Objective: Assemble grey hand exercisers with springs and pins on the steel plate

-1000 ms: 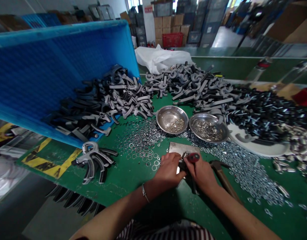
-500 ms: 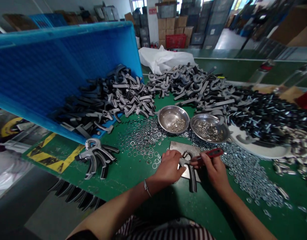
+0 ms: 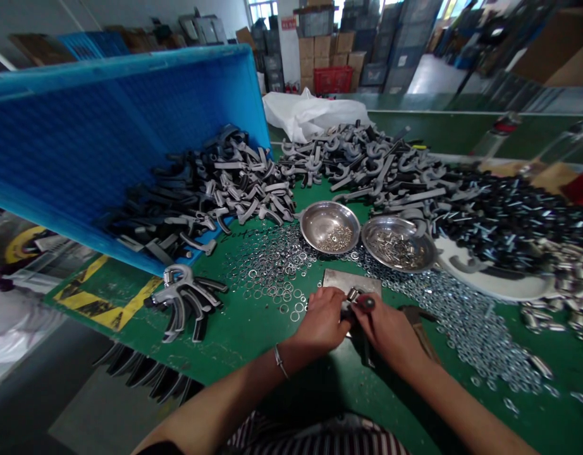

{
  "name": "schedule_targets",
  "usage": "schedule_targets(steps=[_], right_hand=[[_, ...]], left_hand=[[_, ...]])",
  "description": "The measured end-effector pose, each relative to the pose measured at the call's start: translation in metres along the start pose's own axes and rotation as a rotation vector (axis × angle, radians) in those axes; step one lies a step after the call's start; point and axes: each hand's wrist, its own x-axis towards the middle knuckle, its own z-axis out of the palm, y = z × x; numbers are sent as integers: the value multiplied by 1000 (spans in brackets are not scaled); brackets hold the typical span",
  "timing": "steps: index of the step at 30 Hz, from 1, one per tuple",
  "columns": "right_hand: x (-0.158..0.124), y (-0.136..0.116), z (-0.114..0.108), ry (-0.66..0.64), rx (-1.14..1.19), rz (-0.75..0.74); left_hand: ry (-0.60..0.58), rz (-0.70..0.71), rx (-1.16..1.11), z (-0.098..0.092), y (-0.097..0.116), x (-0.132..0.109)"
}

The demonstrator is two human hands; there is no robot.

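My left hand [image 3: 322, 321] is shut around the metal head of a black-and-grey hand grip exerciser [image 3: 360, 341], which rests over a steel plate [image 3: 351, 281] on the green bench. My right hand [image 3: 386, 332] grips a red-handled tool [image 3: 366, 303] right against that grip, its tip hidden by my fingers. A wooden-handled hammer [image 3: 419, 328] lies just beyond my right hand. Steel washers [image 3: 267, 268] are strewn on both sides of the plate. Two steel bowls [image 3: 330, 227] of small metal parts stand just past the plate.
A tipped blue plastic crate [image 3: 106, 145] and large heaps of black-and-grey grip parts [image 3: 367, 164] lie ahead. A heap of black bolts [image 3: 504, 221] lies to the right. Several assembled grips [image 3: 184, 303] lie left of my hands. Cartons and stacked crates stand behind.
My right hand has moved left, and the red-handled tool has turned from lying sideways to pointing up against the grip. The hammer shows again beside my right hand.
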Motion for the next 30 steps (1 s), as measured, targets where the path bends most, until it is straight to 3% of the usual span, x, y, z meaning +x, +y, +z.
schedule_targets(steps=[4, 8, 10, 12, 14, 15, 17, 18, 19, 21, 23, 25, 27, 30], right_hand=[[18, 1, -4, -40, 23, -50], [17, -4, -13, 4, 351, -85], [7, -8, -24, 124, 669, -24], [-2, -1, -38, 331, 881, 52], [-10, 26, -52, 489, 763, 154], [-13, 46, -58, 478, 589, 231], [-22, 93, -68, 314, 250, 412], [-26, 115, -72, 170, 152, 478], [-30, 133, -78, 107, 107, 503], [-34, 151, -88, 106, -17, 462], [-24, 141, -97, 218, -137, 281], [5, 109, -97, 267, -201, 21], [48, 70, -87, 176, -255, -172], [119, 24, -58, 66, -380, -265]], left_hand=[[20, -13, 29, -1, 4, -1], [41, 6, 70, -1, 8, -1], [66, 8, 98, 1, 8, -1], [69, 9, 103, 1, 6, -2], [42, 24, 79, -2, 1, -2], [34, 35, 69, -6, -2, -2], [48, 58, 75, -20, -11, 5], [62, 72, 94, -29, -15, 12], [78, 87, 123, -40, -20, 22], [102, 112, 219, -63, -29, 50], [95, 105, 344, -83, -36, 86], [60, 75, 434, -94, -41, 124], [4, 50, 460, -96, -45, 156], [-52, 25, 450, -87, -50, 181]])
